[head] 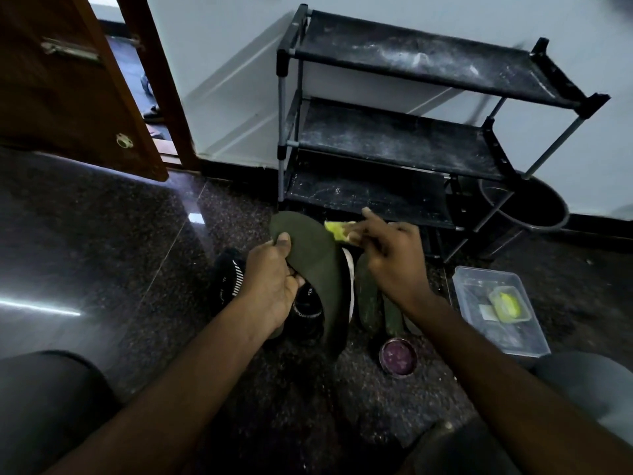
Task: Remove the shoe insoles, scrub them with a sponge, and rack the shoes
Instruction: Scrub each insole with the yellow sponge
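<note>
Your left hand (270,286) grips a dark green insole (308,258) near its far, rounded end. The thumb presses on the upper face and the fingers curl under the edge, holding it tilted above the floor (102,252). Your right hand (390,262) pinches a yellow sponge (337,232) between thumb and fingers, with the index finger sticking out. The sponge touches the insole's right edge near the top.

A black shoe (227,279) with white stripes shows just left of your left wrist. A second shoe (308,310) lies directly under the held insole. Under your right wrist, what look like two spare insoles (368,299) lie side by side on the floor, though the blur makes their outlines uncertain. A small round bowl (399,356) with something purple in it stands at their near ends.

Further right sits a clear plastic container (520,341) holding a yellow item. The black three-tier shoe rack (394,138), its shelves dusty, stands against the wall beyond your hands. A dark bucket (541,214) stands by its right legs.
</note>
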